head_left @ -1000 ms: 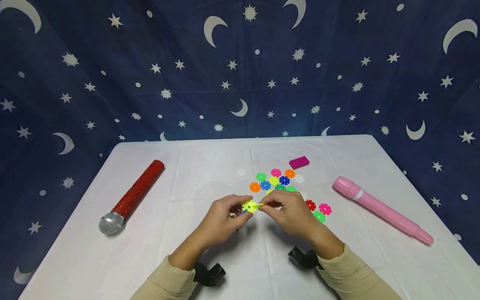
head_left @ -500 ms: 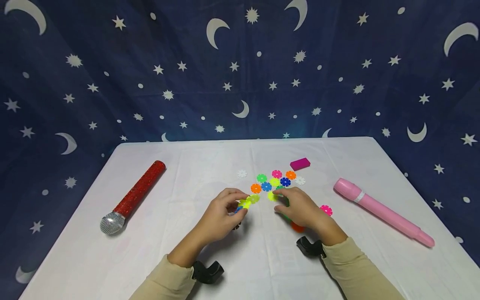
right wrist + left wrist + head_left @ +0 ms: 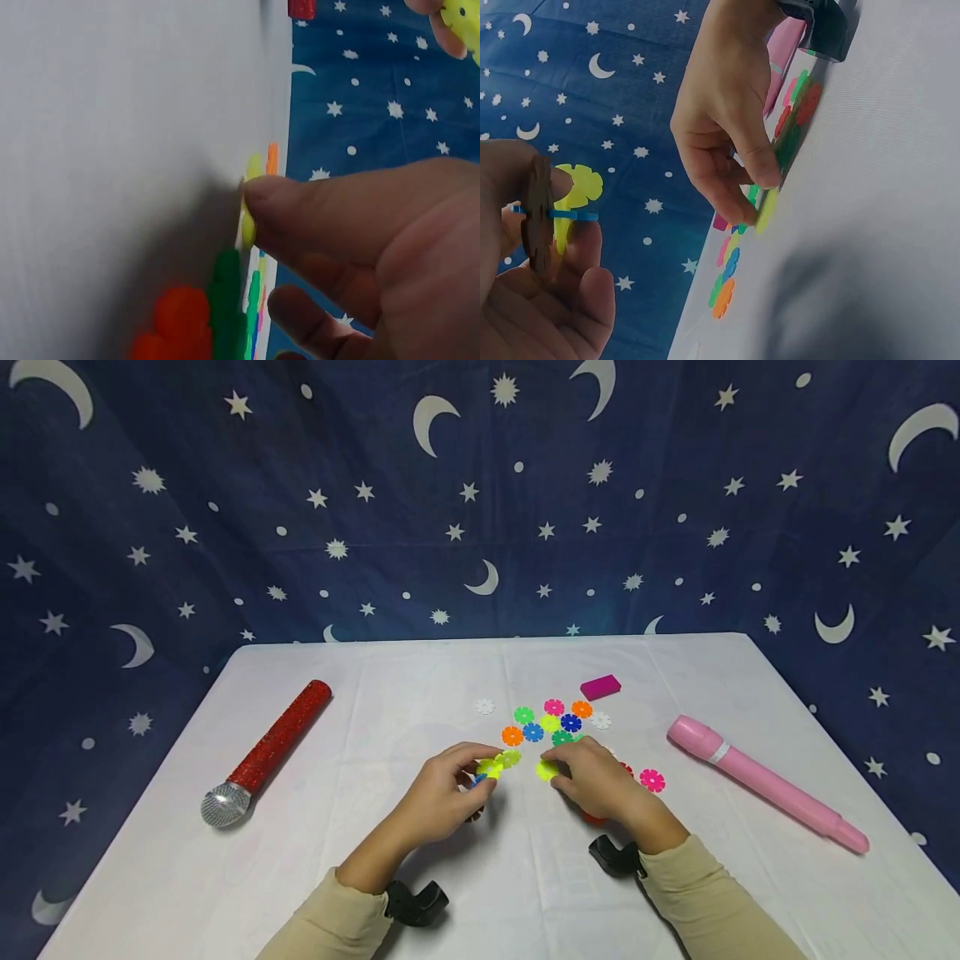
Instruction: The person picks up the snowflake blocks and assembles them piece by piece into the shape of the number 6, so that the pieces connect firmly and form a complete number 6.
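At the left of the white table (image 3: pixel 187 868), red microphone (image 3: pixel 273 746) lying slantwise, silver head toward the near side. Just left of the middle, left hand (image 3: pixel 450 793) raised off the surface, thumb and fingers curled round a cluster of joined discs (image 3: pixel 490 767); in the left wrist view, brown disc (image 3: pixel 538 217) edge-on there, with a blue piece (image 3: pixel 574 215) across it and yellow beyond. Farther off, white disc (image 3: pixel 485 706) lying apart from the rest. To the right of that, loose group of flat notched discs: orange disc (image 3: pixel 512 736) at its left side, light green disc (image 3: pixel 523 715), blue disc (image 3: pixel 533 732) and others close beside. Nearer, yellow disc (image 3: pixel 547 770) pinched at its edge by the thumb and fingertips of the right hand (image 3: pixel 600 781), little gap left between them; cannot tell if lifted or flat. Past the group, at the far side, magenta block (image 3: pixel 601 687). Just right of the right hand, pink disc (image 3: pixel 652 780). Well apart at the right, pink stick-like object (image 3: pixel 768 785) lying slantwise, white band near its far end.
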A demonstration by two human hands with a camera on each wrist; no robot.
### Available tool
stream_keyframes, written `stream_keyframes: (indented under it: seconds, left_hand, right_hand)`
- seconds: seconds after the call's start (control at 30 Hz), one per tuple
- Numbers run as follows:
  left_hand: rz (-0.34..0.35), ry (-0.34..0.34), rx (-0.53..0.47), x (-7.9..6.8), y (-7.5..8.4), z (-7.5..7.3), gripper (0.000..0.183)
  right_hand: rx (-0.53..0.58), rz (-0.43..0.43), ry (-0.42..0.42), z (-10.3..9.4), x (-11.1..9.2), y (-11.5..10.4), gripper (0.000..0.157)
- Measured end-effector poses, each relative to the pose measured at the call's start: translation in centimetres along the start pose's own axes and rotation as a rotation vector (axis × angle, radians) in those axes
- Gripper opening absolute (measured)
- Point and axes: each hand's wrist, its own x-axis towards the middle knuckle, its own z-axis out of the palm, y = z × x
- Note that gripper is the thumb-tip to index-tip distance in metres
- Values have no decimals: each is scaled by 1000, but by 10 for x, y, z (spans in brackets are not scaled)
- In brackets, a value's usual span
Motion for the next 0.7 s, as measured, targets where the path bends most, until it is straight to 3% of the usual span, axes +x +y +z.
stream_keyframes:
  seconds: [0.2,0.4,0.5,0.7]
  left_hand:
    - [-17,-20,-19,0,0,0,36]
    - [4,-10,3,0,-1,1,35]
    - [23,-2,17,0,-1,1,34]
    - [38,-15,40,0,-1,-1,33]
  right_hand:
    - [39,-1,-29,0,-2,-2,34]
    - [152,-22,0,-4,-2,-1,10]
    - [264,-69,76,-9,-3,-4,7]
    - [628,-112,161,-16,-9,-16,26]
